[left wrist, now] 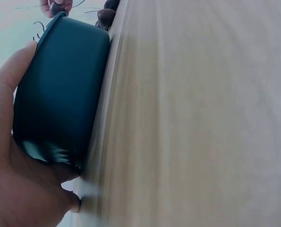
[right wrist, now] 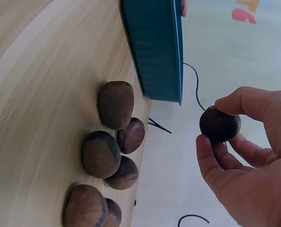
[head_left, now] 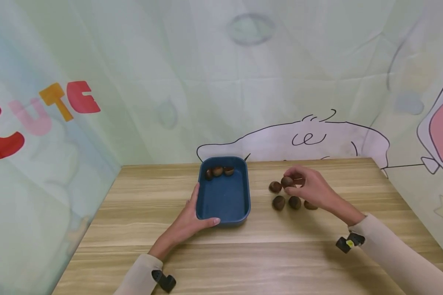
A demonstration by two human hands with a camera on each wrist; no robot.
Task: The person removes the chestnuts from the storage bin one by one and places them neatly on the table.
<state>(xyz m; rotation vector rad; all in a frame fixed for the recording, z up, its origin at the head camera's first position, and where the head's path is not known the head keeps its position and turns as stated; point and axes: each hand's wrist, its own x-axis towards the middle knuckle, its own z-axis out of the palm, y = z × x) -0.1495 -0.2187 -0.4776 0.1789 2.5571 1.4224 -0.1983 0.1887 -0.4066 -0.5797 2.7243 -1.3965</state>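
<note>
A deep blue plastic tray (head_left: 223,200) with rounded corners stands on the table. Three brown chestnuts (head_left: 217,171) lie inside it along the far end. My left hand (head_left: 184,223) holds the tray's near left corner, thumb over the near rim and fingers along the left side. To the right of the tray, my right hand (head_left: 313,189) pinches one chestnut (right wrist: 219,124) between thumb and fingertips, raised off the table in the right wrist view. Beneath and beside that hand sit several loose chestnuts (head_left: 278,203), one partly hidden by it.
The wood-grain table (head_left: 243,258) ends just behind the tray, against a printed cloth backdrop (head_left: 192,98) that also runs up both sides. Wrist cameras are strapped at both sleeves.
</note>
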